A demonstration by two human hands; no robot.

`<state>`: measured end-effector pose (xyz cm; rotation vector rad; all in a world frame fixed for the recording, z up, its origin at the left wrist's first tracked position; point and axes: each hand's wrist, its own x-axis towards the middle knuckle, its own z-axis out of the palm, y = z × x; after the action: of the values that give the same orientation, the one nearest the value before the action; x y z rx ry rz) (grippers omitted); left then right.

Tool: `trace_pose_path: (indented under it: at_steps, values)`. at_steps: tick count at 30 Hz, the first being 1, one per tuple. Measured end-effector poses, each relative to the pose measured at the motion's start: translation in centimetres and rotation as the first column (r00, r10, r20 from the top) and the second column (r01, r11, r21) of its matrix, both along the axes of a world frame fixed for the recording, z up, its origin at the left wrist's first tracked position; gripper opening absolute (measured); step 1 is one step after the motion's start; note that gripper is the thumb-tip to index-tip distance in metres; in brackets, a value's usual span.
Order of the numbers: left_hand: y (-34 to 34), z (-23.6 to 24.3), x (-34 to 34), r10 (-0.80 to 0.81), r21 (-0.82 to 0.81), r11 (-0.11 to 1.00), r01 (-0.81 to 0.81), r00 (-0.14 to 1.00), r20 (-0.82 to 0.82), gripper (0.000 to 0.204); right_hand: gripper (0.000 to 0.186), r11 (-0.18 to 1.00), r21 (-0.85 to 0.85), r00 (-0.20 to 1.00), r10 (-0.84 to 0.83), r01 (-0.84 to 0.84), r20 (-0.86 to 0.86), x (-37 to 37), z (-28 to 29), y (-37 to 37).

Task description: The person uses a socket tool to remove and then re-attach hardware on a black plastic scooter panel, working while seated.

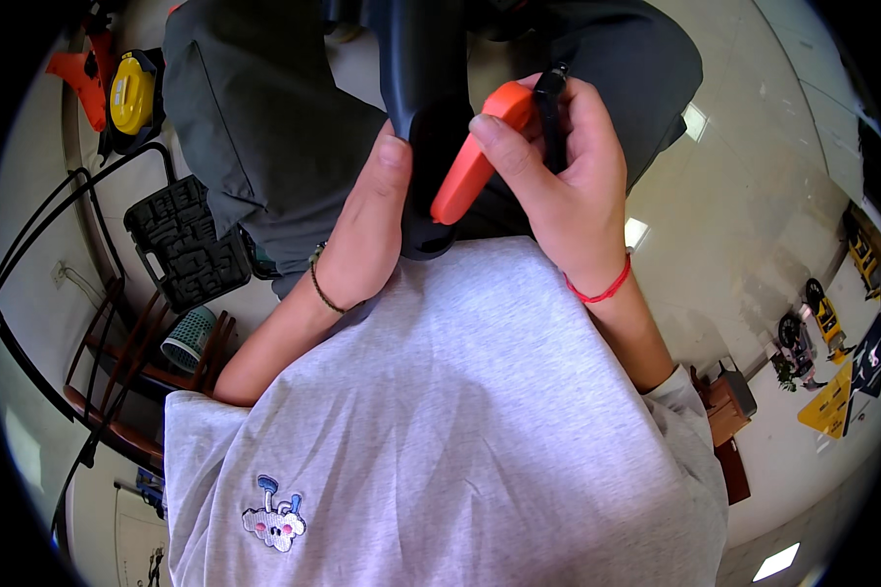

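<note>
A long, smooth black curved part (pixel 426 78) runs down between my knees, its lower end close to my shirt. My left hand (pixel 367 220) holds it by its left side, thumb pressed along the edge and the other fingers hidden behind. In my right hand (pixel 582 186) is an orange-red elongated plastic piece (pixel 468 171) with rounded ends, pinched between thumb and fingers. It is tilted, its lower end right beside the black part; whether they touch I cannot tell. A slim black piece (pixel 550 117) also lies against the right fingers.
On the left, an open black moulded tool case (pixel 186 245) lies near a teal perforated basket (pixel 188 338) and a wooden chair frame (pixel 117 411). A yellow-and-black object (pixel 132 93) is at the upper left. Ride-on vehicles (pixel 824 318) and a brown box (pixel 726 401) are at right.
</note>
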<state>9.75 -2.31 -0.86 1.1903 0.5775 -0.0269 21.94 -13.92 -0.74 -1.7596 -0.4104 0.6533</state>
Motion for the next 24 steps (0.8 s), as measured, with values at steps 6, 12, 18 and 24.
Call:
trace_pose_path:
  at_steps: [6, 12, 18, 24]
  values:
    - [-0.1, 0.0, 0.1, 0.039, 0.055, 0.998, -0.038, 0.999, -0.011, 0.061, 0.046, 0.992, -0.116, 0.994, 0.053, -0.042, 0.097, -0.8, 1.2, 0.5]
    - [0.2, 0.3, 0.5, 0.053, 0.058, 0.997, -0.054, 0.999, 0.005, 0.059, 0.047, 0.978, -0.195, 0.983, 0.110, -0.079, 0.150, -1.2, 2.2, 0.7]
    - [-0.4, 0.1, 0.2, 0.088, -0.013, 0.996, -0.088, 0.996, 0.001, 0.061, 0.045, 0.952, -0.264, 0.968, 0.200, -0.154, 0.155, -1.2, 2.6, 1.0]
    - [-0.1, -0.3, -0.1, 0.062, 0.016, 0.998, -0.062, 0.998, 0.009, 0.063, 0.044, 0.947, -0.250, 0.948, 0.253, -0.202, 0.192, -1.5, 2.6, 0.9]
